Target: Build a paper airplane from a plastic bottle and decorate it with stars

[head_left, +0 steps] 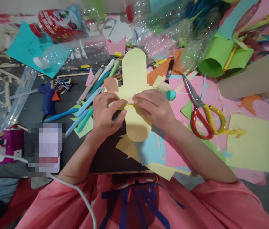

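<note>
A pale yellow paper cutout (pixel 134 68) with rounded ends lies in the middle of the table, its lower half bent along a line across the middle. My left hand (pixel 108 111) pinches that line from the left, thumb and fingers close together. From the right, my right hand (pixel 155 106) presses its fingers on the same line, the two hands' fingertips almost meeting. A small brown rounded paper piece (pixel 111 84) sits just beyond my left fingers. To the right of my right hand is a teal cap (pixel 171 95).
Scissors (pixel 200 111) with red and yellow handles lie at right, near a yellow paper sheet (pixel 253 143). Several markers (pixel 86 98), a blue glue gun (pixel 47 98) and a phone (pixel 50 146) are at left. Plastic bottles (pixel 60 24) line the back.
</note>
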A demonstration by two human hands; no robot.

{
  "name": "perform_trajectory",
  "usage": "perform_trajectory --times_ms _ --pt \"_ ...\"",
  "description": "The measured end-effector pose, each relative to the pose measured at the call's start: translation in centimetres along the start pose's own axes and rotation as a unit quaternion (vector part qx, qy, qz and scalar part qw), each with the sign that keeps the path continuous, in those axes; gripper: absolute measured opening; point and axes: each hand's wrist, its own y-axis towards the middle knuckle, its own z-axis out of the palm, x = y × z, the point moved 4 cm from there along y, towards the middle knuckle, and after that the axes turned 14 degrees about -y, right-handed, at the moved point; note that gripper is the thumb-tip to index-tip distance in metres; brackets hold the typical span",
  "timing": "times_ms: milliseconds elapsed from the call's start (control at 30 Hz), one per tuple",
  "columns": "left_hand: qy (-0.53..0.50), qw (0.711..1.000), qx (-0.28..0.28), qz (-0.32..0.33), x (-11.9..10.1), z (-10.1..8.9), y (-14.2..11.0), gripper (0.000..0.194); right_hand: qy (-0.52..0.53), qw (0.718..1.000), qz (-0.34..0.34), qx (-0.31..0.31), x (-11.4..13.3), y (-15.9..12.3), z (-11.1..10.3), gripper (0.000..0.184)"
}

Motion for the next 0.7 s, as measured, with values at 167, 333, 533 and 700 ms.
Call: perform_trajectory --times_ms 167,333,533,700 --pt "0.039 0.999 0.000 0.015 0.0 0.1 0.0 0.019 0.021 1.000 0.007 0.021 -0.2 0.0 0.3 0.024" --pt "0.065 0.998 -0.009 0.016 0.0 0.4 0.0 0.017 0.030 0.997 0.029 0.061 -0.4 -0.1 0.5 0.027" --pt "0.053 0.998 -0.002 -0.016 0.4 0.4 -0.2 0.019 -0.011 0.997 0.048 0.061 -1.5 -0.7 -1.4 0.022" --pt "0.063 0.998 -0.014 0.005 0.3 0.4 -0.1 0.018 -0.016 0.996 0.081 0.019 -1.6 -1.6 -2.8 0.031"
